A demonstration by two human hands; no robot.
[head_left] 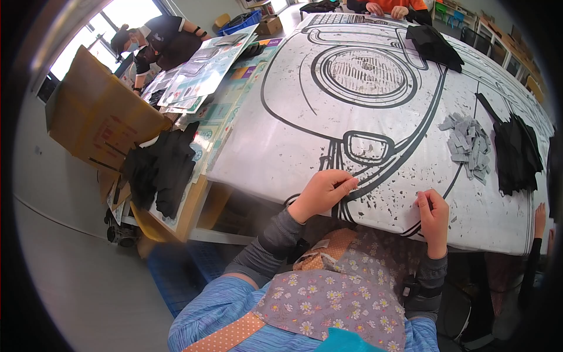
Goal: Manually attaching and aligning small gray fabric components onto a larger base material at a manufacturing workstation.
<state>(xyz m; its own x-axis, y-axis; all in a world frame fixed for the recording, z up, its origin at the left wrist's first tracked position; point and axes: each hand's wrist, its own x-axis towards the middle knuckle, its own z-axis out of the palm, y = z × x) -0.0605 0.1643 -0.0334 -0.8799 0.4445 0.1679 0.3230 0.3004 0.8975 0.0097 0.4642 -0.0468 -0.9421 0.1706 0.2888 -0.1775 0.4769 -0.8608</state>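
My left hand [324, 192] hovers over or rests on the near edge of a large white sheet [281, 132] with a thick black line drawing. Its thumb and fingers are pinched together, and anything between them is too small to make out. Farther right along the same edge is my right hand [433, 218], fingers curled in with the thumb against them; what they hold, if anything, is hidden. Small dark scraps [384, 202] lie scattered on the sheet between my hands. A pile of grey fabric strips [467, 144] lies beyond my right hand, beside a black cloth bundle [517, 151].
Another black cloth [434, 46] lies at the far side. At left, black fabric pieces [161, 167] rest on a side table near a tilted cardboard box [105, 111]. Co-workers are at the far left [170, 44], across the table [396, 7] and at the right edge [539, 220].
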